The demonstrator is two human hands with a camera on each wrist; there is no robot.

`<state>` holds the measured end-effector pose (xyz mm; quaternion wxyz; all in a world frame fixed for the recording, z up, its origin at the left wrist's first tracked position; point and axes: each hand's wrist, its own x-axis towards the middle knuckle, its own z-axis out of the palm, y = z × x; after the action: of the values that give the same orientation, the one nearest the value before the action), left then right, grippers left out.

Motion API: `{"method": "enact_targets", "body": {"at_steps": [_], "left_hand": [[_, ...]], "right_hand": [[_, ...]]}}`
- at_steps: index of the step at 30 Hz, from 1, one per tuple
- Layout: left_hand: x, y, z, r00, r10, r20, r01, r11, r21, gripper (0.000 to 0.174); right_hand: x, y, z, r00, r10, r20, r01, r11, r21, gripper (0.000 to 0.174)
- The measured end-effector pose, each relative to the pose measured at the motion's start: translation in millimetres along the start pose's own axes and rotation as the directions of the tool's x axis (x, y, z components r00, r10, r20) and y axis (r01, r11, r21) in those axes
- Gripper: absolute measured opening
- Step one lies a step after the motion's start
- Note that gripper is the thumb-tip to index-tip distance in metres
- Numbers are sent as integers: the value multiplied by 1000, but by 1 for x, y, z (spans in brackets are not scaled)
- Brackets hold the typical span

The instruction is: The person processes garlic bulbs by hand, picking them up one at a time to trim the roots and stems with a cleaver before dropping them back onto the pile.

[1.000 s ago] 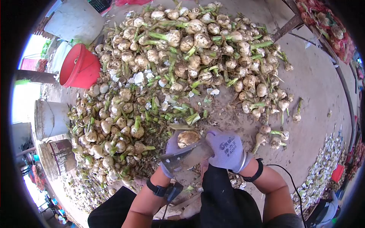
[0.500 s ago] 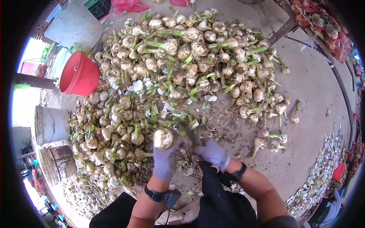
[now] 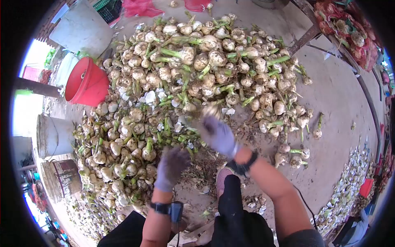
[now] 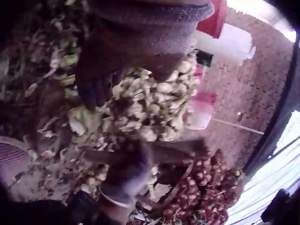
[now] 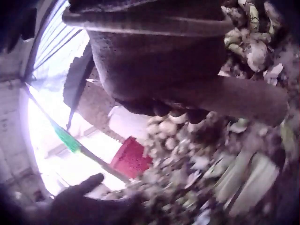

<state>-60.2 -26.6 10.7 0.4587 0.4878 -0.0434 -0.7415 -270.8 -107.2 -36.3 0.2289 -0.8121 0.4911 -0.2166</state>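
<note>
My right hand [image 3: 219, 136], in a pale purple glove, grips a broad-bladed knife [image 5: 234, 99]. In the head view the blade is blurred near the front of the big heap of garlic bulbs with green stalks [image 3: 205, 53]. The left wrist view shows the same knife reaching out past the fist on both sides. My left hand [image 3: 172, 166], gloved alike, holds nothing; its fingers [image 4: 96, 91] are loose and point down over trimmings. It is beside the right edge of a second pile, of garlic bulbs with short-cut stalks [image 3: 119, 152].
A red bucket [image 3: 87, 82] lies tilted at the left, above a white bucket [image 3: 57, 133] and a stained bucket [image 3: 61, 177]. Cut stalks and peelings [image 3: 203, 164] cover the ground between the hands. Net sacks of bulbs [image 3: 349, 33] stand at the far right. A shoe [image 3: 222, 179] is close below.
The left hand held a trimmed garlic bulb half a second ago and is now without it, lower and further left. The right hand has moved forward with the knife toward the big heap.
</note>
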Motion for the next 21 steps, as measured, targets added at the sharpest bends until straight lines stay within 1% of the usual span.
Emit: {"method": "enact_targets", "body": {"at_steps": [1,2,3,4,5,6,7,8,9,10,11,12,13,15,16,17,18,19,20,21], "left_hand": [[1,-8,10,975,-216,41,217,976,-7,49],[2,-18,10,976,-214,30,214,977,-17,49],[7,-27,7,972,-194,133,186,980,64,54],[9,-33,5,955,-182,234,151,978,144,60],[3,-35,8,958,-184,221,155,978,140,60],[-5,-33,14,968,-64,241,13,978,208,64],[-8,-31,18,960,59,275,-136,953,270,69],[-9,-27,18,918,117,379,-276,875,399,81],[-11,-26,19,918,116,378,-275,875,399,81],[-14,-24,21,852,285,438,-494,713,498,81],[-16,-23,23,747,421,515,-665,490,564,81],[-18,-23,23,751,417,512,-660,493,567,81],[-20,-22,23,781,395,485,-625,478,617,79],[-23,-22,21,834,354,423,-548,440,712,76],[-25,-27,20,908,300,293,-419,670,613,73],[-26,-26,20,911,296,289,-413,672,615,73],[-28,-24,21,925,260,278,-380,658,649,70],[-30,-22,21,937,223,269,-349,642,683,67],[-32,-23,19,939,218,267,-343,643,685,67],[-35,-23,17,932,204,298,-357,657,664,66]], "right_hand": [[-29,-27,-9,896,-405,-182,356,900,-252,36],[-51,-46,-9,933,-342,-110,354,927,124,37],[-64,-60,-11,952,-305,-14,274,834,479,38],[-69,-68,-24,951,-310,-8,274,829,488,38],[-77,-74,-43,951,-266,158,136,818,559,39],[-83,-79,-58,919,-227,322,-13,798,602,41],[-84,-79,-70,917,-231,325,-14,796,605,41],[-81,-76,-81,952,-75,298,-60,905,421,42],[-78,-74,-86,969,76,233,-128,967,220,43],[-75,-71,-85,969,77,234,-130,967,220,43],[-73,-68,-84,970,75,233,-100,990,98,43],[-72,-67,-81,969,74,235,-70,997,-24,44],[-73,-66,-79,967,77,241,-74,997,-20,44],[-75,-65,-74,988,-36,152,29,999,45,44],[-74,-67,-74,987,-32,156,24,998,50,44],[-71,-70,-77,978,-19,207,1,996,87,44],[-71,-72,-78,966,-8,259,-25,992,123,44],[-74,-72,-76,965,-4,261,-30,992,126,44],[-77,-71,-71,974,-20,227,-14,989,147,42],[-80,-70,-67,981,-36,193,3,986,167,41]]}}
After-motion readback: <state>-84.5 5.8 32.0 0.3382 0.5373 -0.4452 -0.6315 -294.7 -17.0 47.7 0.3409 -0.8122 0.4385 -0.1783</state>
